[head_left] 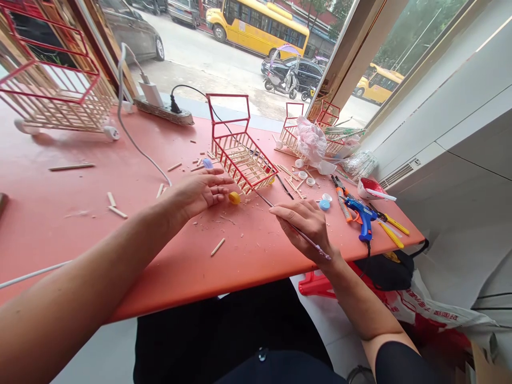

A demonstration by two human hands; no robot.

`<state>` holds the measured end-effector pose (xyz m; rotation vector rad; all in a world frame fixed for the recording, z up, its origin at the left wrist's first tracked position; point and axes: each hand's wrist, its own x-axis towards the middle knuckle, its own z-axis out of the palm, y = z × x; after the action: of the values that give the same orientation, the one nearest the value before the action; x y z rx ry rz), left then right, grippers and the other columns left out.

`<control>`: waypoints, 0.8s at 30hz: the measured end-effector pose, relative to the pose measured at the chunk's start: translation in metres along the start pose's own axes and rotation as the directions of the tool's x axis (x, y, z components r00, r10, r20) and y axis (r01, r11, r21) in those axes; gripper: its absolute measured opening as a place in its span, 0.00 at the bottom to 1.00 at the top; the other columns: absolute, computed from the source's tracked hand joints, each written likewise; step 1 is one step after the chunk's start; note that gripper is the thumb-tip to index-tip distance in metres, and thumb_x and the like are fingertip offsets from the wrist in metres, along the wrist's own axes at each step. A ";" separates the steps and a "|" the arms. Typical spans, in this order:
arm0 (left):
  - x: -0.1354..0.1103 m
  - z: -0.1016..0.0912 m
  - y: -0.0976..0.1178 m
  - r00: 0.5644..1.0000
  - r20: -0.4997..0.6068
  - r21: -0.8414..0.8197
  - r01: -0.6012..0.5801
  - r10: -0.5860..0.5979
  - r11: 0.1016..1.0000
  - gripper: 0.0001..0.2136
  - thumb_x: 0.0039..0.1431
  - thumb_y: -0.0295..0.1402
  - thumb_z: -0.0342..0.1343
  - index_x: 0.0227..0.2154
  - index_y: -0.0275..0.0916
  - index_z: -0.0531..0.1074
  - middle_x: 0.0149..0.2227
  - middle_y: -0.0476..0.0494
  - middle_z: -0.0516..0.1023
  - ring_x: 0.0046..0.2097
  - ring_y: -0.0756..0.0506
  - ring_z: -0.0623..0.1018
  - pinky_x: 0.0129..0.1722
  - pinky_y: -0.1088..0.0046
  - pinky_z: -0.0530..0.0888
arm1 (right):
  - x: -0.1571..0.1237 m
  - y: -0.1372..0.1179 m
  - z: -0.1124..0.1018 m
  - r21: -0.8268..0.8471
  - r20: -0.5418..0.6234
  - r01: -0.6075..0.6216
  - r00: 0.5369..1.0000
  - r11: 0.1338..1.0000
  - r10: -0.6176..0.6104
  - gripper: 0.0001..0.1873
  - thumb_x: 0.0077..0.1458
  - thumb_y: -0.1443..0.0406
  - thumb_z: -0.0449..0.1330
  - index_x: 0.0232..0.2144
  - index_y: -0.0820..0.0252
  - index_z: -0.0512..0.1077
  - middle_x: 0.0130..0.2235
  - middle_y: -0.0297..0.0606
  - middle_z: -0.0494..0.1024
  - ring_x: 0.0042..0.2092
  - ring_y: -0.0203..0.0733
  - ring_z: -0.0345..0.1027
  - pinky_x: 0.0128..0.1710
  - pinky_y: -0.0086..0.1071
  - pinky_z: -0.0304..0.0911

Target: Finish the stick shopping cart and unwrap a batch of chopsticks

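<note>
A small shopping cart (242, 160) made of thin wooden sticks, with red-painted edges and handle frame, stands on the table. Bottle caps serve as its wheels; a yellow cap (234, 198) and a blue cap (207, 163) show. My left hand (200, 192) is open beside the cart's near left side, fingers stretched toward it; whether they touch it I cannot tell. Between the closed fingers of my right hand (306, 226) is a thin paintbrush (306, 238). Its slim front end reaches the cart's lower near corner.
A larger stick cart (72, 101) stands at left. A power strip (164, 111), cables and loose sticks (218, 247) lie around. At right are smaller carts, a crumpled plastic bag (311, 137), a blue glue gun (362, 216), pliers (342, 197) and a cup of red paint (370, 188).
</note>
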<state>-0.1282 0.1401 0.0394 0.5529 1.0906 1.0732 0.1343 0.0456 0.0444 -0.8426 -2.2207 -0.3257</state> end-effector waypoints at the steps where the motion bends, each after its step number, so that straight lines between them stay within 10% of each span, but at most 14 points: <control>1: -0.001 0.001 0.000 1.000 -0.002 0.003 -0.002 0.002 1.000 0.15 0.58 0.14 0.57 0.44 0.38 0.69 0.37 0.37 0.83 0.29 0.44 0.82 0.22 0.74 0.72 | 0.000 0.001 0.000 0.001 -0.019 0.002 1.000 1.000 -0.002 0.12 0.71 0.71 0.63 0.50 0.51 0.80 0.46 0.36 0.90 0.41 0.40 0.82 0.44 0.39 0.68; 16: -0.001 0.000 0.002 0.999 -0.030 0.032 -0.025 0.026 0.999 0.18 0.52 0.15 0.64 0.43 0.38 0.72 0.34 0.41 0.82 0.24 0.48 0.78 0.23 0.75 0.74 | 0.016 0.019 -0.049 0.405 -0.094 -0.326 0.914 0.854 0.394 0.08 0.71 0.63 0.62 0.42 0.53 0.83 0.39 0.36 0.87 0.42 0.45 0.83 0.46 0.41 0.79; 24: -0.014 0.007 0.007 0.966 -0.125 0.085 -0.215 0.224 0.973 0.11 0.56 0.15 0.56 0.38 0.37 0.73 0.23 0.49 0.72 0.22 0.52 0.68 0.20 0.80 0.63 | -0.014 0.053 -0.086 -0.053 -0.337 -0.486 0.831 0.872 0.443 0.16 0.75 0.54 0.58 0.40 0.54 0.82 0.38 0.39 0.87 0.39 0.46 0.84 0.46 0.41 0.77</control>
<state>-0.1258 0.1318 0.0538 0.6781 1.2082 1.2835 0.2235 0.0400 0.0936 -1.2793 -1.6433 -0.3483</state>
